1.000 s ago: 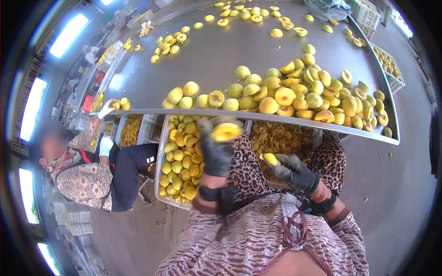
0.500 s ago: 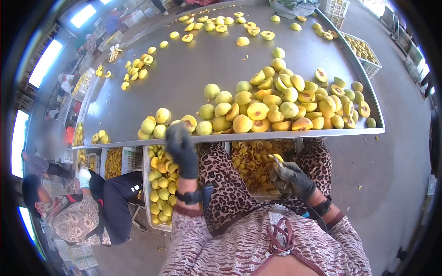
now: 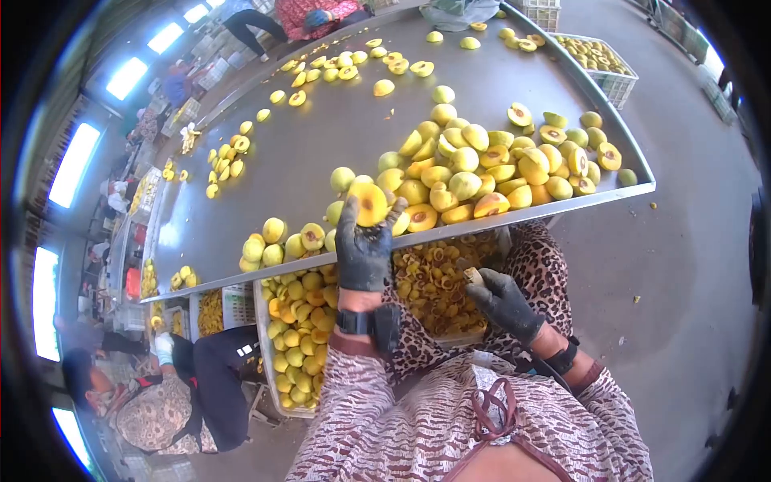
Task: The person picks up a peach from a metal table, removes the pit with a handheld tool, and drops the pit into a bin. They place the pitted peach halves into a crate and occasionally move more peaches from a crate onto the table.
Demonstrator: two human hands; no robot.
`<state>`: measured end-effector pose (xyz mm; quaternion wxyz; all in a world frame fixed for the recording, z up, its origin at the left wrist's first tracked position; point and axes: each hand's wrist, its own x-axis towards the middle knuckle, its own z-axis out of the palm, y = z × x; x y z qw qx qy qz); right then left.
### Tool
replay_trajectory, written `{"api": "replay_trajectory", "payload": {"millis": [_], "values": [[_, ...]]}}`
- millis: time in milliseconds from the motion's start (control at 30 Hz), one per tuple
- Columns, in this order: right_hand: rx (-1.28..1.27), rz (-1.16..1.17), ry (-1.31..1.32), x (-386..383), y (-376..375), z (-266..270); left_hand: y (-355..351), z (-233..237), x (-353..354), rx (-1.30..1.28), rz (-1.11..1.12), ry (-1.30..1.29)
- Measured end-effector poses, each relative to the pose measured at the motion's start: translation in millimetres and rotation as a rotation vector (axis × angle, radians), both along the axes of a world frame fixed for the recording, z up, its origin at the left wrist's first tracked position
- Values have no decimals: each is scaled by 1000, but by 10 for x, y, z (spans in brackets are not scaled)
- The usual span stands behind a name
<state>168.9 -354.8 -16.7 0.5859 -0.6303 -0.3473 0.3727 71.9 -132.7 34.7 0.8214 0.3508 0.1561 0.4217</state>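
Observation:
My left hand (image 3: 363,253), in a dark glove, grips a yellow peach half (image 3: 369,204) at the table's near edge, its cut face with a reddish centre toward me. Beside it, a heap of halved peaches (image 3: 466,185) covers the near right part of the metal table. Over the crate of peach scraps (image 3: 438,285), my right hand (image 3: 506,305), gloved too, is closed on a small pale-handled tool (image 3: 474,276); its working end is too small to make out. Left of my legs, a crate of peach halves (image 3: 301,345) stands under the table edge.
The metal table (image 3: 297,177) has a raised rim. More halves (image 3: 345,66) lie toward its far side, near a plastic bag (image 3: 459,12). A full crate (image 3: 602,68) stands beyond the right edge. At the left sits a co-worker (image 3: 157,402); another person (image 3: 317,16) is at the far end.
My left hand has moved up and right from the edge and now holds a peach half. The yellow piece at my right hand's tool is gone. The view has turned and shifted slightly.

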Motion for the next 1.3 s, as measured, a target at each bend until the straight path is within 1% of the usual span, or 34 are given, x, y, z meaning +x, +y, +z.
{"api": "replay_trajectory", "payload": {"millis": [33,67,133,167,200,267,300,333,400,433,500,533,567,600,633,667,733,800,867,900,933,967,1000,1033,1067,1133,1167,1200,1233,1267,1300], "values": [[-4,16,-13,-27,49,55,-41,62,-85,-296,-75,-193],[4,25,-5,-61,109,121,-179,101,-153,-242,-70,-216],[80,87,-28,-157,227,276,-304,14,-262,-330,-63,-177],[147,104,-121,-197,276,369,-375,-31,-319,-255,3,-49],[145,106,-118,-225,311,384,-452,-3,-329,-257,5,-46],[195,111,-262,-241,371,412,-578,97,-301,-95,-70,-49],[225,90,-304,-251,380,462,-619,81,-325,62,-19,104],[222,91,-310,-252,389,491,-634,80,-327,59,-19,98],[206,60,-413,-253,388,528,-692,99,-327,-9,-36,104],[201,58,-420,-261,403,526,-766,174,-290,41,-34,67],[237,-37,-487,-263,464,479,-807,161,-240,12,-39,25],[239,-31,-495,-258,482,455,-819,157,-225,-13,-36,-7],[235,-31,-518,-263,498,427,-826,149,-211,-11,-27,-13],[233,-31,-540,-267,514,412,-824,137,-189,15,31,18],[238,-21,-542,-268,523,408,-820,125,-169,41,89,49],[238,-7,-518,-271,520,400,-818,111,-160,40,99,49],[239,17,-489,-269,513,378,-812,91,-151,-26,126,79],[246,77,-425,-247,496,352,-829,53,-134,-12,144,102],[247,71,-414,-239,482,252,-825,-40,-99,64,129,163],[299,98,-320,-231,486,177,-846,-10,-90,118,122,201],[351,124,-224,-209,462,123,-845,-33,-81,112,123,201],[347,127,-221,-135,360,99,-837,-68,-78,58,-10,165],[148,341,334,-47,230,218,-834,-89,-87,5,-142,129],[-66,543,882,12,179,326,-894,16,-118,-71,-212,99],[-62,549,880,-10,173,393,-879,16,-177,-65,-208,100],[-81,686,686,-90,115,456,-741,29,-345,-36,-230,93],[-1,666,701,-128,115,324,-590,18,-497,-131,-174,-37],[3,665,699,-136,108,189,-426,48,-730,-223,-36,-26],[13,531,473,-117,97,47,-189,-71,-1013,-171,-7,-81],[27,393,252,-79,111,-102,-11,-115,-1316,43,159,278],[-87,334,-479,-4,113,-272,69,-60,-1448,229,417,646]]}}
